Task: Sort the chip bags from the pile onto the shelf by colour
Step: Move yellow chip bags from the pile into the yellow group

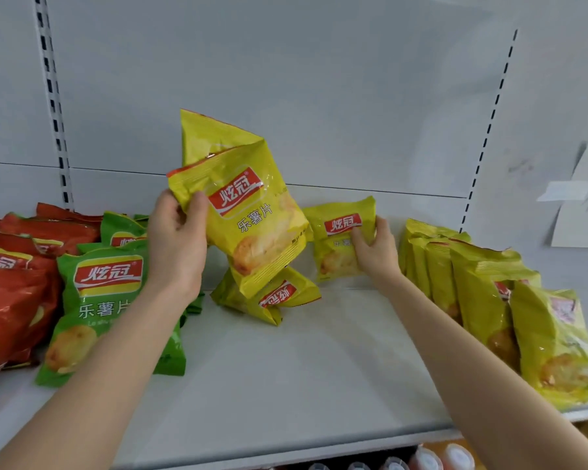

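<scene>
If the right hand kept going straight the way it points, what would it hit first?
Probably the white back wall, with the small yellow bag the right hand holds leading; depth is unclear.

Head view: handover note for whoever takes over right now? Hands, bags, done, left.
Left hand grips a lifted yellow bag mid-shelf; a rear yellow bag shows behind it.
Right hand grips a second yellow bag near the back panel.
Done: red bags far left, green bags beside them, yellow row at right.
Left: the held bags, plus a loose yellow bag lying on the shelf under the lifted one, likely go to the yellow row.
</scene>
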### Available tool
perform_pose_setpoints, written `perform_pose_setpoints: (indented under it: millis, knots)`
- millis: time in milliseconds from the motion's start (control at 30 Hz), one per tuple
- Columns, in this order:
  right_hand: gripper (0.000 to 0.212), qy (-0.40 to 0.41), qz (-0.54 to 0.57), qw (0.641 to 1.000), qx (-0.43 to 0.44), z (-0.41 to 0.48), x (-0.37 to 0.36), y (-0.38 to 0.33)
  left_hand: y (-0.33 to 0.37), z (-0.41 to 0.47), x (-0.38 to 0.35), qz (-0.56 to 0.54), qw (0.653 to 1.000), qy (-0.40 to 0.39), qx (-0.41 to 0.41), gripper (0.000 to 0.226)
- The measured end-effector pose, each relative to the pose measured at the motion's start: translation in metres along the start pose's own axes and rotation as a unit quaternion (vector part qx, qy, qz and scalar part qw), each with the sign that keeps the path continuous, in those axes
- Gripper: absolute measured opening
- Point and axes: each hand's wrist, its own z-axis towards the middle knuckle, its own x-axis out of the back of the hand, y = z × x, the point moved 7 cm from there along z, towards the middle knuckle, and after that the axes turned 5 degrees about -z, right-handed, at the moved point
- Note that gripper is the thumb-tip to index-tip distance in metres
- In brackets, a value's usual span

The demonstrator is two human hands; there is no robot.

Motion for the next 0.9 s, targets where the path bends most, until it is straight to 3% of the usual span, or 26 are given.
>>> perform_pose_setpoints:
  millis: [133, 300, 600, 700, 800, 833, 900]
  knots:
    - [0.065, -0.03, -0.064, 0.997, -0.016, -0.003, -0.016, 0.024, -0.008, 0.001, 0.001, 0.001, 1.0, -0.012, 0.017, 0.015]
    - [0.08, -0.049, -0.05, 0.994, -0.079, 0.0, -0.023, 0.053, -0.008, -0.003, -0.006, -0.009, 0.999, -0.04, 0.027, 0.012]
    - [0.086, -0.033, -0.02, 0.99, -0.137, -0.003, -0.007, 0.058, -0.018, -0.012, -0.009, -0.004, 0.997, -0.051, 0.063, 0.012]
    - [0.078, 0.016, -0.073, 0.993, -0.086, -0.011, 0.014, 0.025, -0.018, -0.013, -0.009, -0.007, 0.996, -0.049, 0.071, 0.009]
    - [0.056, 0.046, -0.004, 0.998, 0.036, -0.031, 0.029, -0.038, -0.016, -0.014, -0.012, -0.027, 0.995, -0.047, 0.079, 0.009]
    - [0.05, 0.01, 0.048, 0.997, 0.064, -0.039, 0.026, -0.057, -0.016, -0.015, -0.014, -0.029, 0.995, -0.046, 0.081, 0.009]
    - [0.038, -0.14, 0.129, 0.977, 0.097, -0.062, 0.01, -0.092, -0.014, -0.017, -0.017, -0.029, 0.995, -0.038, 0.086, 0.01]
